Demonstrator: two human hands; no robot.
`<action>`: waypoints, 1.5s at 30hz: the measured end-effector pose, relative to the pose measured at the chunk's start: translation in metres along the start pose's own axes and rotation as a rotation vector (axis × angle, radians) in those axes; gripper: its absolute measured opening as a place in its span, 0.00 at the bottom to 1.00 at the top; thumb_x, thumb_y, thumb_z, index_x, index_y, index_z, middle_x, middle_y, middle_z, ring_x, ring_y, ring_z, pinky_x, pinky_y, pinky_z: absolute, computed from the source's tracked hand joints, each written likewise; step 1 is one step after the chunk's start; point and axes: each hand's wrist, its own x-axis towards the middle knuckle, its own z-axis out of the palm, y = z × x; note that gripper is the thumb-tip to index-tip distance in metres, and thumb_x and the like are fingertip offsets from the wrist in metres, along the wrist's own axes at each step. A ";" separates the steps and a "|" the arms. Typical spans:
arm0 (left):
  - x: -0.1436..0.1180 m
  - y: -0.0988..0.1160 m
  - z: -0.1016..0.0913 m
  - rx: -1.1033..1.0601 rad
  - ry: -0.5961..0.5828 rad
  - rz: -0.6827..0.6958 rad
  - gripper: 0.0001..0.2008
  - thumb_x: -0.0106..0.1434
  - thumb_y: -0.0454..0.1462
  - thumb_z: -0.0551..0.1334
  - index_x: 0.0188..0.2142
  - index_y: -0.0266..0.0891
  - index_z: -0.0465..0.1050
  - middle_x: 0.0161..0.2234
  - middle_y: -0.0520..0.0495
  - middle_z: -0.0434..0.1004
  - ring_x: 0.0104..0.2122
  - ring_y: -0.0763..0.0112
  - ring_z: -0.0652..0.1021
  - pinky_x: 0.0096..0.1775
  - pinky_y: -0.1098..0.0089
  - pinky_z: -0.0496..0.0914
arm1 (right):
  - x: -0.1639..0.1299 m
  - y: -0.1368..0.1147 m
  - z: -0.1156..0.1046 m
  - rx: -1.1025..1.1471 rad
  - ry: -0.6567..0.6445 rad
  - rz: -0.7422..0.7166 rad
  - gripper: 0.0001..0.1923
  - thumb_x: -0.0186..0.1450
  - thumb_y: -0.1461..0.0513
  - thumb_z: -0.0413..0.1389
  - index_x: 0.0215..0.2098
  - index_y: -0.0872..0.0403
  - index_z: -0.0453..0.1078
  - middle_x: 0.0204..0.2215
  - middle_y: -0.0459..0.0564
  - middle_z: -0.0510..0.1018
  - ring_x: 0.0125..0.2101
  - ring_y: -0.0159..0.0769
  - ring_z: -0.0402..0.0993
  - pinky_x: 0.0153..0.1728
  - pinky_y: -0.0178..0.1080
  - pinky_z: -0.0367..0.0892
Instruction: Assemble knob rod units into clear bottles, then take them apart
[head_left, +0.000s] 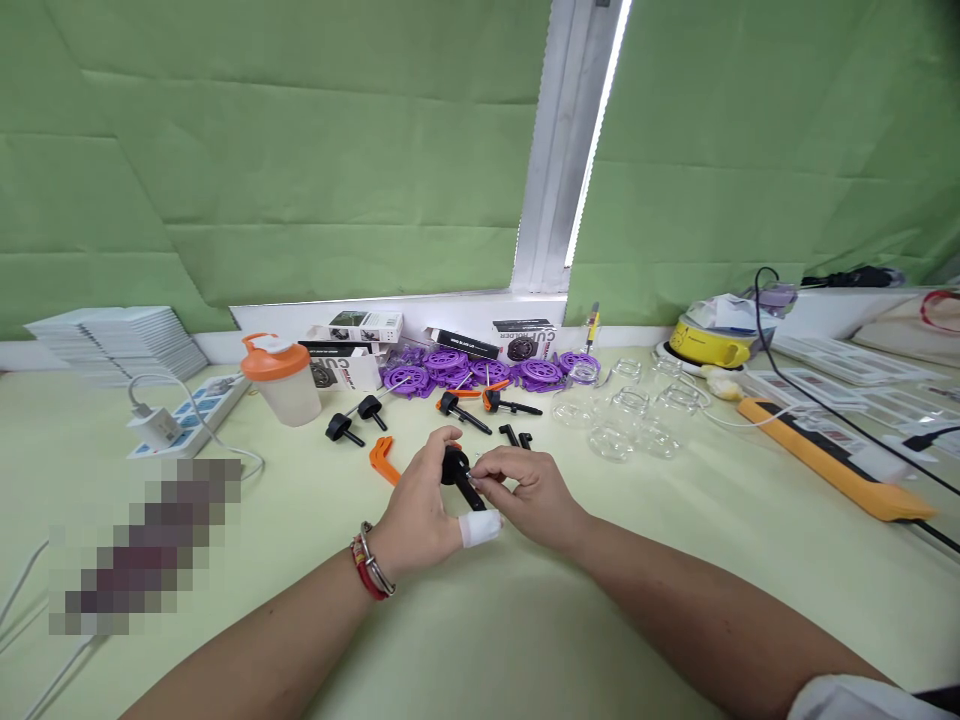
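Both hands meet over the near middle of the pale green table point(675, 560). The left hand point(416, 510) pinches a small black knobbed part point(459, 474) between thumb and forefinger; its thumb wears a white bandage wrap point(480, 527). The right hand point(534, 497) closes its fingertips on the same part from the right side, at the stem end. The part thus sits between the two sets of fingertips, raised just off the table, knob toward the left hand and stem slanting down toward the near right. Whether anything small is held at the stem tip cannot be told.

A red and silver bracelet point(369, 566) circles the left wrist. Just beyond the left hand lies an orange clip point(384, 460). Farther off are loose black knobbed pieces point(343, 428), two black-and-orange assemblies point(461, 408) and a heap of purple plastic rings point(465, 370). Right of these stand clear glass cups point(630, 420). An orange-lidded shaker bottle point(283, 380) stands at far left, with small product boxes point(360, 328) behind. A power strip point(187, 420) lies at the left edge; an orange power strip point(825, 460) lies at right.
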 end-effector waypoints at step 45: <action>-0.003 0.003 -0.003 0.061 -0.016 0.007 0.38 0.47 0.42 0.67 0.54 0.44 0.51 0.46 0.42 0.66 0.44 0.56 0.72 0.43 0.56 0.67 | 0.001 0.001 -0.006 -0.088 -0.079 -0.106 0.08 0.64 0.66 0.52 0.33 0.51 0.73 0.28 0.48 0.77 0.30 0.31 0.73 0.32 0.34 0.68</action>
